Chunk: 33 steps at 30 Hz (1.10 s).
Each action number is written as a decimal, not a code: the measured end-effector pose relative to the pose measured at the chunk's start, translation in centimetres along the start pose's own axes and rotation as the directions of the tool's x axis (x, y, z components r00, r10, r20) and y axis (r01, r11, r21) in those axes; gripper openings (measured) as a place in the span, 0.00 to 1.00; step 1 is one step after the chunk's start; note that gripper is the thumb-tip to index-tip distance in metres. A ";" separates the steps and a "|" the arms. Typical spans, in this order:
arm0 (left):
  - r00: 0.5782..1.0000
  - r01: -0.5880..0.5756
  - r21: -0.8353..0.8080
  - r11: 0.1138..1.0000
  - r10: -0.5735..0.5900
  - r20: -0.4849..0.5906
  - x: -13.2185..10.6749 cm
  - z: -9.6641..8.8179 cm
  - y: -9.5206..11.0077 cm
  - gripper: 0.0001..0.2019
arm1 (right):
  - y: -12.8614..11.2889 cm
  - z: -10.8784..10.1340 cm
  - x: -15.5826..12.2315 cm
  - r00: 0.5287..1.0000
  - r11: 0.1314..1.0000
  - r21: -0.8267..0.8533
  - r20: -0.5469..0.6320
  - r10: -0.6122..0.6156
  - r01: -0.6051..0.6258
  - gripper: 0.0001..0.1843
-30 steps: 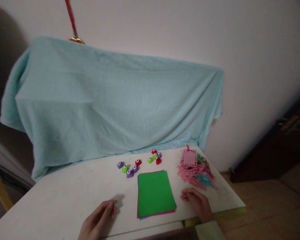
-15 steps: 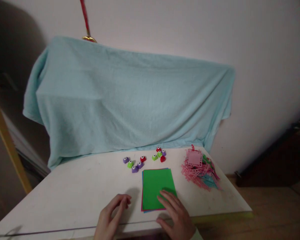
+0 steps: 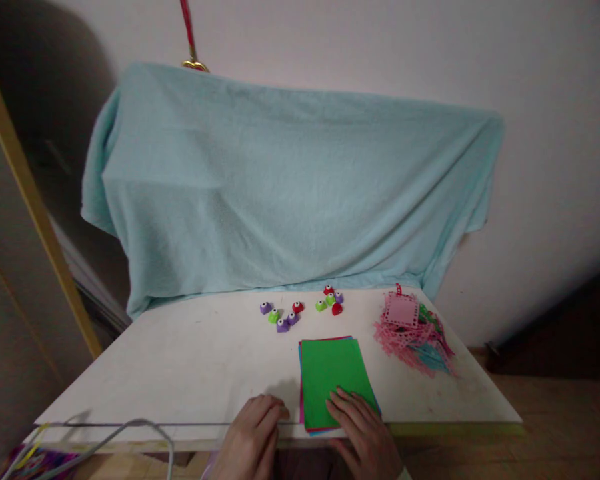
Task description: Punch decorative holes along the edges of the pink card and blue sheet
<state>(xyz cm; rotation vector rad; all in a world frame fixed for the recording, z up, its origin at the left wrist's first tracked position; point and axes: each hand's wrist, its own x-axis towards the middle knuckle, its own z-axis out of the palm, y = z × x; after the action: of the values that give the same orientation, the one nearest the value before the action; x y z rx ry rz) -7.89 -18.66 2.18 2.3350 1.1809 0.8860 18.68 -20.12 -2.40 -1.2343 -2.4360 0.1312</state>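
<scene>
A stack of coloured sheets (image 3: 330,367) lies near the table's front edge, green on top, with pink, red and blue edges peeking out. My right hand (image 3: 363,427) rests on the stack's lower right part, fingers stretched out flat. Left of the sheets, at the table edge, is my left hand (image 3: 253,433). Its fingers are curled together, and nothing shows in them. Beyond the stack sit several small purple, green and red pieces (image 3: 282,325) with eye-like spots. A second cluster of such pieces (image 3: 331,300) stands farther right.
At the right of the white table (image 3: 180,367) lies a pile of pink strips (image 3: 405,343) with a pink square piece (image 3: 401,311) on top. A light blue cloth (image 3: 290,193) hangs behind. A grey cable (image 3: 150,423) loops at the front left edge.
The view has shifted a little, so the table appears moved. The stack has turned slightly and its sheets are fanned differently under my right hand. My left hand has lowered and turned its back up.
</scene>
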 end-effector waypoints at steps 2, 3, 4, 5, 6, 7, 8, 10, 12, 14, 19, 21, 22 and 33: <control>0.999 0.050 -0.047 0.998 -0.049 0.014 0.0 0.3 0.3 0.11 | -0.2 -0.1 -0.2 1.000 1.000 0.004 -0.020 0.018 -0.018 0.32; 0.997 0.075 -0.070 0.995 -0.074 0.022 0.0 0.5 0.4 0.11 | -0.3 -0.1 -0.2 0.999 1.000 0.011 -0.027 0.024 -0.024 0.31; 0.995 0.096 -0.092 0.991 -0.093 0.032 0.0 0.7 0.5 0.11 | -0.4 -0.1 -0.2 0.999 0.999 0.020 -0.031 0.029 -0.029 0.31; 0.993 0.111 -0.108 0.988 -0.107 0.043 0.0 0.9 0.5 0.11 | -0.4 -0.2 -0.2 0.999 0.999 0.030 -0.029 0.033 -0.032 0.31; 0.992 0.120 -0.116 0.986 -0.114 0.052 0.1 1.0 0.5 0.12 | -0.4 -0.2 -0.1 0.999 0.999 0.039 -0.024 0.037 -0.036 0.31; 0.992 0.122 -0.118 0.985 -0.116 0.058 0.1 1.1 0.5 0.12 | -0.3 -0.3 -0.1 0.999 0.998 0.046 -0.019 0.043 -0.043 0.30; 0.991 0.119 -0.114 0.986 -0.112 0.067 0.1 1.1 0.5 0.13 | -0.3 -0.3 -0.1 0.999 0.997 0.052 -0.012 0.052 -0.052 0.30; 0.992 0.101 -0.095 0.990 -0.093 0.088 0.2 1.1 0.5 0.16 | -0.2 -0.4 -0.1 0.997 0.995 0.064 0.006 0.073 -0.074 0.28; 0.991 0.081 -0.073 0.994 -0.072 0.116 0.2 1.0 0.6 0.19 | -0.2 -0.5 0.0 0.995 0.992 0.081 0.025 0.098 -0.100 0.27; 0.990 0.058 -0.054 0.997 -0.050 0.130 0.2 0.8 0.8 0.20 | -0.3 -0.5 0.0 0.993 0.989 0.095 0.036 0.113 -0.116 0.27; 0.991 0.020 -0.044 0.999 -0.014 0.136 0.3 0.6 1.4 0.21 | -0.3 -0.4 -0.1 0.995 0.992 0.077 0.012 0.095 -0.096 0.27; 0.989 0.011 -0.056 0.998 -0.002 0.150 0.3 0.7 1.5 0.21 | -0.4 -0.4 -0.1 0.996 0.995 0.058 -0.022 0.085 -0.084 0.27; 0.988 0.003 -0.064 0.998 0.006 0.155 0.3 0.8 1.5 0.22 | -0.5 -0.4 0.0 0.995 0.996 0.046 -0.046 0.084 -0.082 0.27; 0.982 -0.048 -0.037 0.998 0.054 0.179 0.9 2.3 2.1 0.34 | -1.7 0.7 1.2 0.866 0.900 0.249 -0.274 0.419 -0.357 0.14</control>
<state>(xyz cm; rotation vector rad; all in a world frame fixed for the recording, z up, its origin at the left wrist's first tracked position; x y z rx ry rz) -4.69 -19.21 2.04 2.3721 1.0304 0.6885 16.54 -20.11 -2.19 -1.5124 -1.8280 0.2505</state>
